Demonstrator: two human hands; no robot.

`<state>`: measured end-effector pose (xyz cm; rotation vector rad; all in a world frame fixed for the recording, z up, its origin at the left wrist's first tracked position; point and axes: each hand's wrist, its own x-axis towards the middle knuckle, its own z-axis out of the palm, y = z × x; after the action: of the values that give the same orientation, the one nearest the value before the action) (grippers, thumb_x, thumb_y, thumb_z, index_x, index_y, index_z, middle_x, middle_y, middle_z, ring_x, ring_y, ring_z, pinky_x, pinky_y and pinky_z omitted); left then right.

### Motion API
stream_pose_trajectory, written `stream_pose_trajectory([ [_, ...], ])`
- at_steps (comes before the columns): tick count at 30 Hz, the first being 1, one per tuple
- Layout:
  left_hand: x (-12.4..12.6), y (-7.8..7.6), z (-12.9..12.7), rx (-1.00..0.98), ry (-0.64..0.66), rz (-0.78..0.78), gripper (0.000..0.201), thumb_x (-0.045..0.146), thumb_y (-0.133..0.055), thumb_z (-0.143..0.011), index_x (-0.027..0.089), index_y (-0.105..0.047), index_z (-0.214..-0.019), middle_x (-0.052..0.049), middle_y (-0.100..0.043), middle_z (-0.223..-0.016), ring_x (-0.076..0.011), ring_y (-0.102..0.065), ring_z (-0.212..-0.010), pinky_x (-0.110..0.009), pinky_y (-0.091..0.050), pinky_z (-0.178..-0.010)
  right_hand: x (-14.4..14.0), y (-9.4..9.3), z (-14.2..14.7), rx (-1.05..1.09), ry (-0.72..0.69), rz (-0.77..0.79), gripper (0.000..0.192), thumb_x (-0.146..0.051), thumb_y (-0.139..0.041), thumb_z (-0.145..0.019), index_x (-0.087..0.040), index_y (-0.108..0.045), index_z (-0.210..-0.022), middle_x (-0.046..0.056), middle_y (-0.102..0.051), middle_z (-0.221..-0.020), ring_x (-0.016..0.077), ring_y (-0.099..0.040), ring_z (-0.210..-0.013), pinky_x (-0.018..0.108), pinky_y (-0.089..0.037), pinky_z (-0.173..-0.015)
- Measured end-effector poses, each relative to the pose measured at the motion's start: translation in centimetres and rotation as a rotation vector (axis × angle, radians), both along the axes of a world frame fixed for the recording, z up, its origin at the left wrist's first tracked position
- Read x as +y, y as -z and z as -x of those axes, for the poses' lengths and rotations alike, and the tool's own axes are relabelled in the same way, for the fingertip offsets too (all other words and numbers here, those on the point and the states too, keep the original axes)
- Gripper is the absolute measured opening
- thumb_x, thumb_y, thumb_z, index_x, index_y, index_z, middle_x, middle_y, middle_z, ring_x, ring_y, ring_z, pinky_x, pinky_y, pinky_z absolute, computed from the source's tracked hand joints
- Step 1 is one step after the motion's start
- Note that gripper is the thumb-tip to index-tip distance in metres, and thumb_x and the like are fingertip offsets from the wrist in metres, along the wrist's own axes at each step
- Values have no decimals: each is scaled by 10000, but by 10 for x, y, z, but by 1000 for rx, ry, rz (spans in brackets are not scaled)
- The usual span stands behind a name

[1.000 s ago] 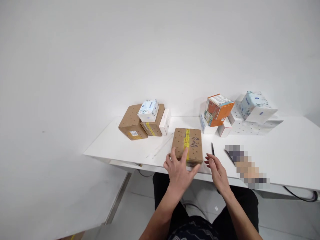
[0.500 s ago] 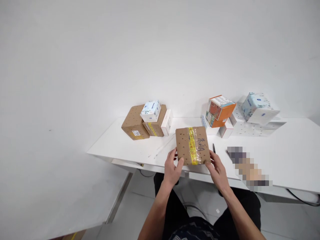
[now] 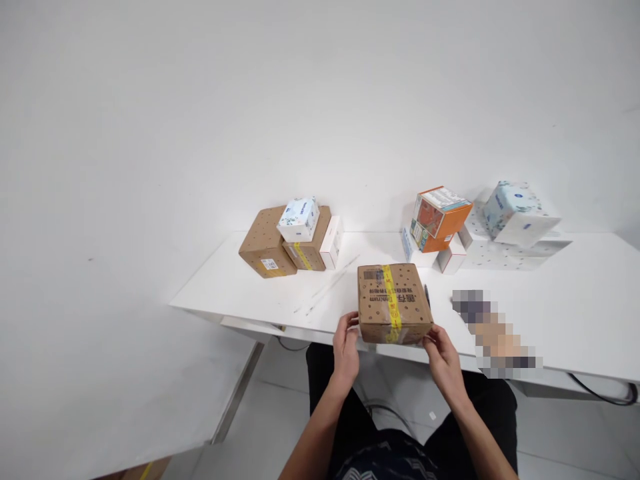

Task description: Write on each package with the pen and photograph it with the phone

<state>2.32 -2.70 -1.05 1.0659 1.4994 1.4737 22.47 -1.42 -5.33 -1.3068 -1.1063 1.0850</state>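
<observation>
A brown cardboard box (image 3: 373, 303) with a yellow tape strip and dark printing is between my two hands at the front edge of the white table. My left hand (image 3: 346, 350) grips its lower left side, fingers partly behind the box. At its lower right corner, my right hand (image 3: 443, 357) holds on with thumb and fingers. The printed face is turned up, and a taped side faces me. Whether the box's underside touches the table is hidden. Just behind its right edge a dark pen (image 3: 427, 294) partly shows.
To the left stand a larger cardboard box (image 3: 265, 237) and a taped carton (image 3: 311, 259), topped by a tissue box (image 3: 300, 220). Orange boxes (image 3: 453, 220), a dotted white box (image 3: 500, 257) and another tissue box (image 3: 515, 207) stand right. A blurred-out object (image 3: 495, 333) lies at front right.
The cardboard box has been turned in my hands: the handwritten face gave way to the printed one. It sits slightly lower and further right, with both hands moved along.
</observation>
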Motion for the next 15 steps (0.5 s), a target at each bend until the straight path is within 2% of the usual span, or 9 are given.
stream_pose_trajectory([
  [5,5,-11,1,95,-62,-48,371,429,-396,-920,193,-619,-1100,-94,-641,-1145,-212,-587,-1043,-339,-473,-874,1,-25,1,-50,104,-1,422,-468,-506,-865,-201,-585,-1182,116,-619,-1177,253,-591,-1047,429,-484,-897],
  [8,9,-21,-2,112,-30,-70,402,475,-380,-927,195,-607,-1104,-94,-638,-1127,-210,-583,-1024,-339,-473,-860,5,-42,4,-94,53,-50,475,-494,-445,-897,-228,-561,-1273,106,-573,-1268,251,-555,-1118,421,-471,-924],
  [11,12,-30,-6,72,-12,-57,356,474,-444,-905,198,-591,-1076,-83,-641,-1076,-205,-587,-981,-324,-482,-821,9,-55,7,-142,14,-131,475,-508,-428,-904,-244,-568,-1273,99,-564,-1263,240,-553,-1108,413,-465,-935],
  [15,10,-28,-8,-22,11,-146,312,396,-518,-852,198,-573,-1086,-81,-635,-1078,-206,-595,-974,-334,-487,-838,12,-60,8,-137,3,-242,450,-516,-415,-912,-241,-574,-1229,104,-570,-1251,240,-556,-1109,415,-470,-925],
])
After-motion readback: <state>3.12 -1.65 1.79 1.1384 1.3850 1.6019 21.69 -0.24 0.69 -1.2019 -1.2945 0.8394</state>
